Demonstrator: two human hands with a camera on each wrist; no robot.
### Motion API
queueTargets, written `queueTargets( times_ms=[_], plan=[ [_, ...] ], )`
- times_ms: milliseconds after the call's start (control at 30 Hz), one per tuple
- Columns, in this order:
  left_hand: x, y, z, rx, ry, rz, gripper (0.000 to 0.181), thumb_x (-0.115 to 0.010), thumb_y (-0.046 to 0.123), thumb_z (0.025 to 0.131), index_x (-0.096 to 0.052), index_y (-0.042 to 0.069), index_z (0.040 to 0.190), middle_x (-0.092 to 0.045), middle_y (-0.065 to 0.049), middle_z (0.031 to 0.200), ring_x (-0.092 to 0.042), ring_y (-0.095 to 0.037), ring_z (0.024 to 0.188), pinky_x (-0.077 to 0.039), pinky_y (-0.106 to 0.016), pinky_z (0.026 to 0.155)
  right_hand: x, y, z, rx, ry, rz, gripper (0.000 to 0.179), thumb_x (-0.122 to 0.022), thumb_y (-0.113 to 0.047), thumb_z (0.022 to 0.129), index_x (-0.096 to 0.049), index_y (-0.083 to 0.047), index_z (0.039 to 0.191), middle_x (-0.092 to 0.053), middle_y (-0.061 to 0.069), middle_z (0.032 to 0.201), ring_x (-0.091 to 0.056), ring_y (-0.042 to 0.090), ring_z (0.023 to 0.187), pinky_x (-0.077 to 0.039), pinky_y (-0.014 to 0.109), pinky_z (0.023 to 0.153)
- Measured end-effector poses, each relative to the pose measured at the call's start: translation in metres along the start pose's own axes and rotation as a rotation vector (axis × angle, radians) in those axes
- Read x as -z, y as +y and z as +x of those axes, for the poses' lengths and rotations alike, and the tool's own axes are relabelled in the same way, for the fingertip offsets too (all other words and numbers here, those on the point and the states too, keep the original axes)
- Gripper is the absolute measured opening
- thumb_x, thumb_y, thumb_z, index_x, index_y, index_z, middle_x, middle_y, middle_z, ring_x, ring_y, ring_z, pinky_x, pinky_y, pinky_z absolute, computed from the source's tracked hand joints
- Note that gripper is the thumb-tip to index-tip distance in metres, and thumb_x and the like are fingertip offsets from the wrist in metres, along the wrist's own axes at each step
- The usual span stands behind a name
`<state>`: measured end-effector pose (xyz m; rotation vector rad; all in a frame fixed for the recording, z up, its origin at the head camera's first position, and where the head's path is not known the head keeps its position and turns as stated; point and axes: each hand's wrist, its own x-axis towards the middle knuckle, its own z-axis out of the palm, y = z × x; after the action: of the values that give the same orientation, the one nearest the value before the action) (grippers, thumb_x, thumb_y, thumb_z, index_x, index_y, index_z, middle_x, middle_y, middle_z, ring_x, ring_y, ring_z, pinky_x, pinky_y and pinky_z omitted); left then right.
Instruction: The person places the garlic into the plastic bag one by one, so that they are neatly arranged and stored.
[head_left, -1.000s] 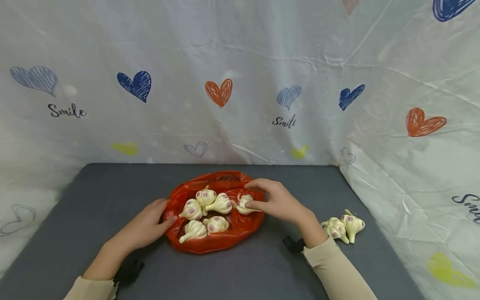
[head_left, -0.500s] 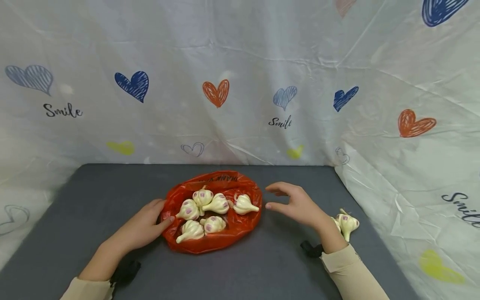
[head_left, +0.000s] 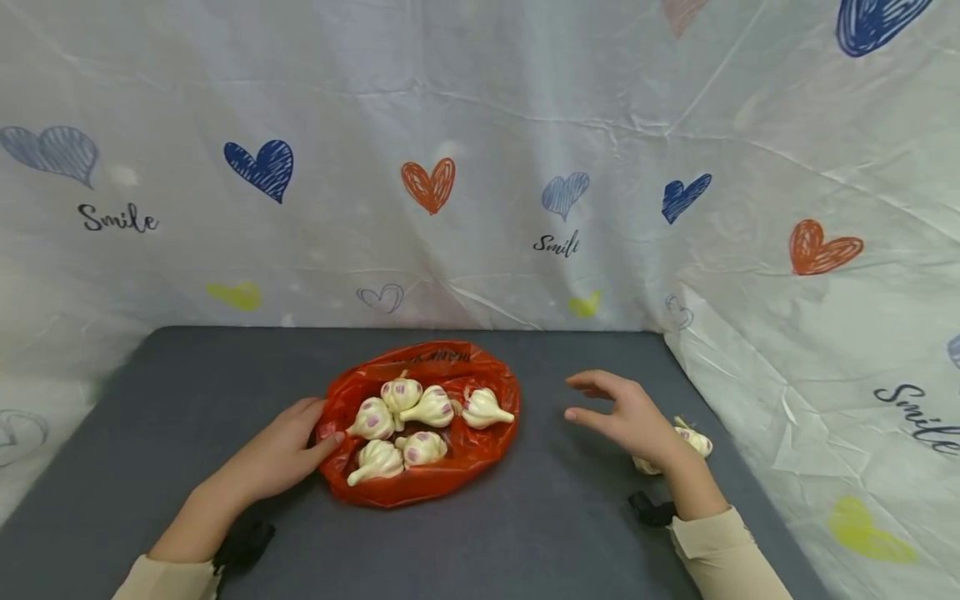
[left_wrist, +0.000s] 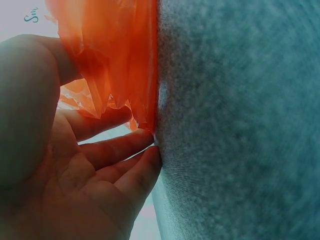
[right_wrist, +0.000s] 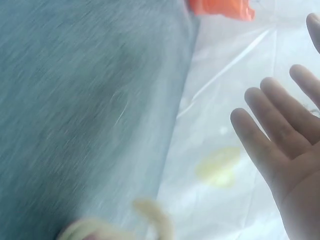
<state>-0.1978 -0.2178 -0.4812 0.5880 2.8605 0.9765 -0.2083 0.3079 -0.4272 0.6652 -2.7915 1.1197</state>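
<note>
An orange plastic bag [head_left: 450, 467] lies spread on the grey table [head_left: 187, 392] with several garlic bulbs [head_left: 420, 417] on it. My left hand [head_left: 288, 446] rests at the bag's left edge, thumb on the plastic; in the left wrist view the fingers [left_wrist: 120, 150] lie under the orange film [left_wrist: 120, 55]. My right hand [head_left: 626, 417] hovers empty with straight fingers to the right of the bag, above loose garlic bulbs [head_left: 690, 439] on the table. In the right wrist view the palm [right_wrist: 285, 145] is bare and a garlic bulb [right_wrist: 100, 227] shows blurred below.
A white plastic sheet [head_left: 480, 167] printed with hearts and "Smile" hangs behind and along the right side of the table. Black wrist straps [head_left: 648, 510] sit on both forearms.
My right hand let go of a garlic bulb on the bag and moved right, towards the loose bulbs. The left hand stayed at the bag's edge.
</note>
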Motion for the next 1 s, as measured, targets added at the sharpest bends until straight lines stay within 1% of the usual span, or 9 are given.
queueTargets(
  times_ms=[200,333,433,600,767,867,1000],
  plan=[
    [0.0,0.001,0.001,-0.013,0.003,0.003,0.063,-0.069,0.04,0.11,-0.055,-0.007,0.15,-0.058,-0.027,0.147,-0.06,-0.046,0.132,-0.053,-0.066,0.106,0.006,0.014,-0.02,-0.049,0.018,-0.028,0.047,-0.084,-0.034,0.1,-0.07,-0.019,0.143,-0.07,0.008,0.142,-0.067,0.037,0.132,-0.053,0.063,0.107],
    [0.0,0.002,0.001,-0.01,0.002,0.01,0.063,-0.069,0.039,0.11,-0.055,-0.007,0.15,-0.058,-0.026,0.147,-0.06,-0.046,0.132,-0.053,-0.066,0.107,0.008,0.019,-0.031,-0.069,0.032,-0.036,0.047,-0.082,-0.034,0.101,-0.069,-0.018,0.144,-0.07,0.011,0.142,-0.066,0.038,0.132,-0.053,0.064,0.107],
    [0.0,0.001,0.001,0.0,0.0,0.013,0.062,-0.069,0.039,0.11,-0.055,-0.005,0.151,-0.058,-0.025,0.147,-0.06,-0.044,0.133,-0.052,-0.065,0.107,0.011,0.022,-0.039,-0.098,0.05,-0.046,0.048,-0.083,-0.035,0.101,-0.069,-0.017,0.143,-0.07,0.013,0.142,-0.066,0.038,0.132,-0.054,0.063,0.105],
    [-0.001,0.002,-0.001,0.002,-0.012,0.007,0.063,-0.069,0.039,0.11,-0.055,-0.006,0.151,-0.057,-0.026,0.147,-0.059,-0.046,0.134,-0.052,-0.066,0.108,0.014,0.027,-0.053,-0.162,0.049,-0.066,0.055,-0.083,-0.039,0.1,-0.068,-0.011,0.145,-0.07,0.014,0.143,-0.065,0.041,0.133,-0.055,0.064,0.103],
    [-0.001,0.003,-0.001,-0.014,0.005,0.006,0.06,-0.07,0.038,0.109,-0.057,-0.005,0.15,-0.059,-0.025,0.145,-0.06,-0.044,0.131,-0.053,-0.065,0.106,0.019,0.029,-0.064,-0.195,0.053,-0.097,0.055,-0.081,-0.041,0.101,-0.069,-0.009,0.144,-0.071,0.009,0.141,-0.065,0.038,0.132,-0.054,0.063,0.104],
    [0.0,0.003,-0.001,-0.017,0.018,0.006,0.059,-0.07,0.037,0.109,-0.058,-0.005,0.149,-0.06,-0.024,0.145,-0.061,-0.044,0.131,-0.054,-0.065,0.106,0.024,0.03,-0.069,-0.202,0.055,-0.13,0.054,-0.081,-0.042,0.101,-0.069,-0.012,0.144,-0.071,0.006,0.141,-0.065,0.035,0.132,-0.054,0.059,0.104],
    [0.0,0.003,-0.001,-0.015,0.014,0.008,0.06,-0.07,0.038,0.11,-0.057,-0.005,0.15,-0.059,-0.025,0.146,-0.06,-0.045,0.132,-0.053,-0.065,0.106,0.031,0.034,-0.077,-0.205,0.051,-0.158,0.052,-0.08,-0.04,0.102,-0.069,-0.012,0.145,-0.072,0.007,0.14,-0.066,0.034,0.131,-0.057,0.047,0.102]
  ],
)
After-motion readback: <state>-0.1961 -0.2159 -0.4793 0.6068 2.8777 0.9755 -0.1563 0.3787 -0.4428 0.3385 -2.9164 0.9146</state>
